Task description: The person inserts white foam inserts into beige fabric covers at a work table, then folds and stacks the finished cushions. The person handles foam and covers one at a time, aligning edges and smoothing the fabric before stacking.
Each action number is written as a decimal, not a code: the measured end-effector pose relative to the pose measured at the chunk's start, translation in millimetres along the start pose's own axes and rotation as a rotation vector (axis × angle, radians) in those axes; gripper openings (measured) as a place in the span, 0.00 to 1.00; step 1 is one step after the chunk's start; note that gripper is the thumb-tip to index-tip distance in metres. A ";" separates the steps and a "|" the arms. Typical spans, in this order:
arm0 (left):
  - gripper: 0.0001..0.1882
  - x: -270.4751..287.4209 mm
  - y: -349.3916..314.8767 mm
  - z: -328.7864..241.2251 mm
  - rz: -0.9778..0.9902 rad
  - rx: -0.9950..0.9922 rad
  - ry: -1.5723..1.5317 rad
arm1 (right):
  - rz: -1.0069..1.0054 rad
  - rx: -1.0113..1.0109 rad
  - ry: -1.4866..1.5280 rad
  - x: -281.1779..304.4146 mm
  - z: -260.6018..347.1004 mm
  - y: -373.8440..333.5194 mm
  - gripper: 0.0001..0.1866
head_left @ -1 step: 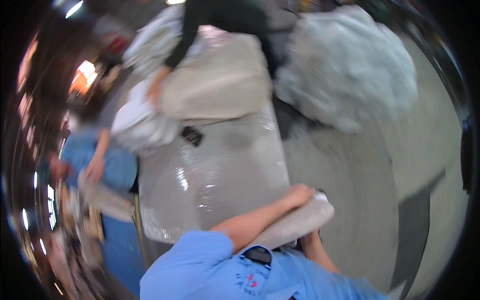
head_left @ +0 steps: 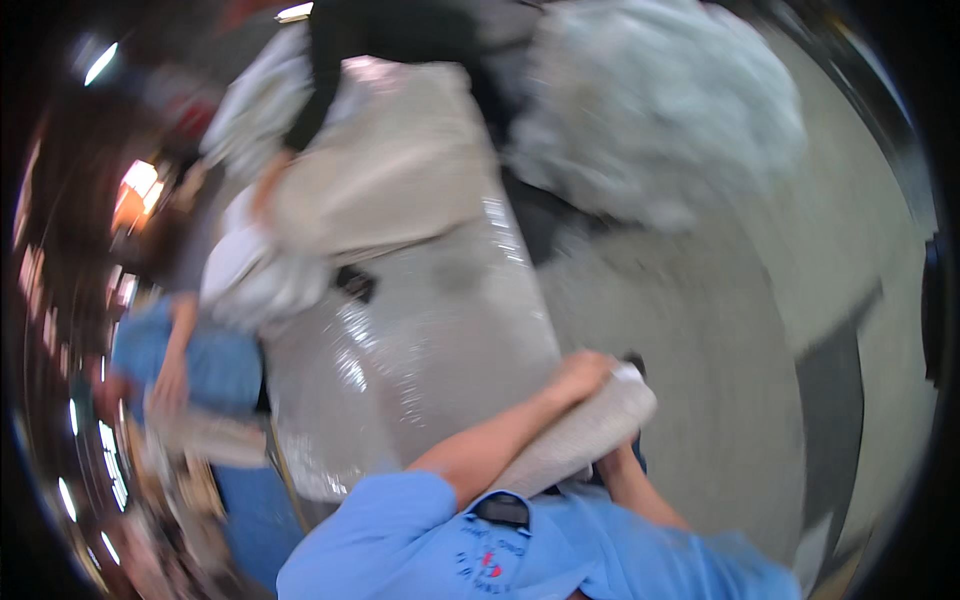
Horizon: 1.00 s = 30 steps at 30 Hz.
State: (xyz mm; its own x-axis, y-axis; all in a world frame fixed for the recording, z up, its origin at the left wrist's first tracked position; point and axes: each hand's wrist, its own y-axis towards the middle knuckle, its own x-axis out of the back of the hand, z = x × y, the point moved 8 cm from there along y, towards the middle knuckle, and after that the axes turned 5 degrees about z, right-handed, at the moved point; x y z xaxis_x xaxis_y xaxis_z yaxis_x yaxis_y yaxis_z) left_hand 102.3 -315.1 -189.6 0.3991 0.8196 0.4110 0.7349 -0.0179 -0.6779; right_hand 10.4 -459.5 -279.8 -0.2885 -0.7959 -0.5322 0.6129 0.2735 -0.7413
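A long beige cloth bundle [head_left: 575,435], folded or rolled with a white bit at its far end, lies slantwise against my front. Over its far upper edge my left hand [head_left: 585,375] is closed, near the white end. My right hand [head_left: 620,458] holds the bundle from below on the right, its fingers mostly hidden behind the cloth. Just beyond my left arm is a table [head_left: 440,350] covered in shiny clear plastic film.
Across the table a dark-sleeved person's hand [head_left: 270,190] touches a large beige cloth [head_left: 390,170]. White cloths [head_left: 265,275] and a small black object [head_left: 355,284] lie there. A big white plastic-wrapped heap [head_left: 660,110] stands far right. Another person in blue [head_left: 215,360] is left.
The table, cloths and heap have shifted left in the picture as my view turns. The bundle stays in both my hands.
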 end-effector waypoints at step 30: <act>0.14 25.9 -9.4 22.5 -0.346 -0.106 -0.075 | -0.253 -0.118 0.112 -43.8 59.5 60.8 0.29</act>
State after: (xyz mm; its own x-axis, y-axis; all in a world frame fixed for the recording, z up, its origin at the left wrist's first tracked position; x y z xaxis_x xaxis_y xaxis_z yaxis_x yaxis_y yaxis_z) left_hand 93.4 -280.9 -186.3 0.0788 0.8272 0.5564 0.8738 0.2113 -0.4380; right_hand 104.1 -440.1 -277.3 -0.5044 -0.7843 -0.3613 0.4232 0.1402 -0.8951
